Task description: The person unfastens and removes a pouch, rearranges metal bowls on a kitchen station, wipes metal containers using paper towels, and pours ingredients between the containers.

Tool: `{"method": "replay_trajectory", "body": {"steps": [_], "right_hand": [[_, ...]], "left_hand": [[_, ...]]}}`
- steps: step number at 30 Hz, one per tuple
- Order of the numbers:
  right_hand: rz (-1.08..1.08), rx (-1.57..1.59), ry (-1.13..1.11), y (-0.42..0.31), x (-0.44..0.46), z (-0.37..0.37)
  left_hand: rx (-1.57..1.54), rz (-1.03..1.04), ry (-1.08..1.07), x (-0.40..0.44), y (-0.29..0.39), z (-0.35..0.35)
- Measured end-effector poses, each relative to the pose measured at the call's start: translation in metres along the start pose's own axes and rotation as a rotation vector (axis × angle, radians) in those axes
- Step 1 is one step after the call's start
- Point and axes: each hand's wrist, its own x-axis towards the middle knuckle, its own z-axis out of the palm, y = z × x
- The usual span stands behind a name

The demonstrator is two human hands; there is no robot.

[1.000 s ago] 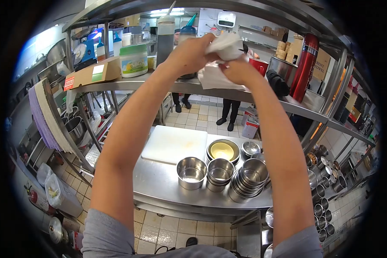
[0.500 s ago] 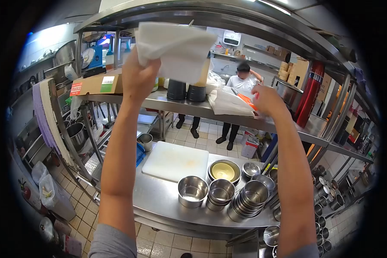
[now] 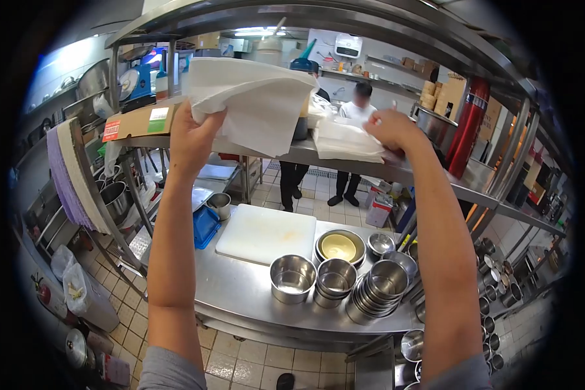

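Observation:
My left hand is closed on white paper sheets, thumb on the near side, holding them up in front of the raised shelf. The sheets sag and curl toward the right. My right hand is at the right end of a stack of white paper on the shelf. Its fingers are curled in; whatever they hold is hidden. A small pale tip shows just above that hand. Dark containers stand partly hidden behind the raised sheets.
A steel shelf spans the view above the worktable. Below are a white cutting board, a steel pot, stacked pots and a yellow bowl. A red cylinder stands at right. Co-workers stand beyond.
The raised sheets and my left hand moved down and left. My right hand shifted slightly left and down. The orange item on the paper stack no longer shows. A second co-worker's upper body is partly visible.

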Motion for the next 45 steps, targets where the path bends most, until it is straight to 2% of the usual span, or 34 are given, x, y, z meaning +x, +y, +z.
{"method": "replay_trajectory", "body": {"steps": [2, 5, 6, 7, 8, 9, 10, 11, 12, 13, 14, 15, 16, 17, 18, 19, 20, 21, 22, 24, 26, 27, 28, 29, 30, 31, 32, 34, 36, 37, 38, 40, 42, 45], "right_hand": [[-0.035, -0.055, 0.099, -0.001, 0.012, -0.002], [-0.147, -0.184, 0.279, -0.009, 0.043, 0.022], [-0.269, -0.224, 0.266, -0.024, 0.044, 0.032], [-0.433, -0.054, 0.279, -0.012, 0.077, 0.069], [-0.388, -0.379, 0.117, -0.049, 0.044, 0.054], [-0.407, -0.390, 0.205, -0.051, 0.044, 0.072], [-0.317, -0.057, 0.412, -0.049, 0.025, 0.079], [-0.308, 0.227, 0.558, -0.041, -0.014, 0.073], [-0.341, 0.495, 0.755, -0.033, -0.090, 0.053], [-0.213, 0.811, 0.902, -0.030, -0.152, 0.050], [-0.243, 0.879, 1.052, -0.021, -0.214, 0.056], [-0.258, 0.963, 0.808, -0.008, -0.292, 0.051], [-0.277, 0.654, 0.858, 0.004, -0.348, 0.083], [-0.366, 0.613, 0.644, 0.014, -0.404, 0.095], [-0.229, 0.601, 0.494, 0.021, -0.455, 0.104], [-0.030, 0.575, 0.364, 0.034, -0.502, 0.121], [0.239, 0.631, 0.172, 0.050, -0.545, 0.123], [0.371, 0.625, 0.117, 0.075, -0.591, 0.144], [0.433, 0.679, 0.156, 0.103, -0.641, 0.170], [0.516, 0.705, 0.208, 0.154, -0.739, 0.172], [0.742, 0.855, 0.305, 0.205, -0.830, 0.162], [1.111, 0.993, 0.319, 0.227, -0.874, 0.143], [1.231, 0.537, 0.433, 0.268, -0.933, 0.160], [1.467, 0.400, 0.691, 0.293, -0.968, 0.138], [1.691, 0.701, 0.976, 0.334, -1.024, 0.138], [1.721, 0.957, 1.298, 0.351, -1.052, 0.106], [1.683, 1.103, 1.466, 0.370, -1.080, 0.082], [1.352, 1.279, 1.551, 0.396, -1.102, 0.041], [1.342, 1.060, 1.418, 0.418, -1.098, 0.011], [1.336, 1.058, 1.405, 0.423, -1.089, -0.007], [1.320, 0.922, 1.236, 0.426, -1.074, -0.022], [1.267, 0.451, 0.814, 0.447, -1.066, -0.027], [0.884, 0.152, 0.565, 0.465, -1.034, -0.032], [0.651, 0.147, 0.191, 0.495, -0.994, -0.018]], "left_hand": [[-0.036, -0.002, -0.006, -0.002, 0.002, 0.011], [0.258, 0.163, 0.023, -0.006, -0.007, 0.015], [0.351, 0.256, 0.054, -0.006, -0.022, 0.010], [0.518, 0.273, 0.109, -0.007, -0.049, -0.009], [0.769, 0.147, -0.089, -0.019, -0.088, -0.058], [0.480, -0.396, 0.096, -0.019, -0.054, -0.037], [0.690, -0.120, -0.028, -0.038, -0.040, -0.036], [0.020, -0.215, 0.109, -0.054, -0.074, -0.058], [0.348, -0.005, 0.057, -0.092, -0.076, -0.054], [0.143, -0.290, 0.227, -0.132, -0.024, 0.019], [-0.036, -0.578, 0.405, -0.172, 0.038, 0.078], [0.081, -0.577, 0.191, -0.209, 0.025, 0.094], [0.199, -0.556, -0.007, -0.274, -0.004, 0.105], [0.096, -0.738, -0.340, -0.345, -0.070, 0.096], [0.100, -0.590, -0.541, -0.406, -0.027, 0.167], [0.093, -0.367, -0.955, -0.441, -0.003, 0.209], [-0.031, -0.612, -1.004, -0.454, 0.101, 0.280], [-0.445, -0.926, -1.010, -0.507, 0.123, 0.317], [-0.574, -1.344, -1.034, -0.543, 0.143, 0.355], [-0.798, -1.717, -1.222, -0.589, 0.176, 0.422], [-0.919, -1.671, -1.589, -0.641, 0.200, 0.492], [-0.771, -1.323, -1.736, -0.641, 0.235, 0.528], [-0.630, -0.948, -1.841, -0.641, 0.274, 0.573], [-0.501, -0.850, -1.861, -0.652, 0.303, 0.613], [-0.378, -0.765, -1.865, -0.666, 0.331, 0.646], [-0.287, -0.751, -1.918, -0.707, 0.341, 0.685], [-0.191, -0.735, -1.966, -0.761, 0.338, 0.718], [0.108, -0.959, -1.849, -0.831, 0.331, 0.763], [0.299, -0.940, -1.630, -0.914, 0.291, 0.782], [0.311, -0.910, -1.734, -0.892, 0.302, 0.782], [0.326, -0.880, -1.838, -0.868, 0.310, 0.779], [0.258, -0.439, -1.775, -0.879, 0.299, 0.765], [0.287, -0.386, -1.883, -0.831, 0.326, 0.758], [0.267, -0.337, -1.971, -0.746, 0.361, 0.767]]}}
